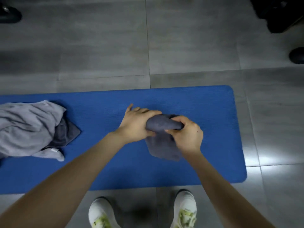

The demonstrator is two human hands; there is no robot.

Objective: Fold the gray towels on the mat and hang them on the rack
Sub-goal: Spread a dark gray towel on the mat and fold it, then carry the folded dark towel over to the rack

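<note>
Here left hand [136,124] and right hand [187,135] clutch the dark towel [162,145] on the mat [197,102], crumpled towels [24,127] heaped well left

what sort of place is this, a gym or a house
Hard to say: an indoor room, perhaps a gym or work space. It has a grey tiled floor, a blue exercise mat laid on it, and on the mat a heap of towels and a dark gray towel.

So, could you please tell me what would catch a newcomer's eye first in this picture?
The bright blue mat lies on the gray floor, and at its middle the left hand and right hand both grip a dark gray towel. At the mat's left end lies a crumpled pile of towels; white shoes stand just off its near edge.
</note>
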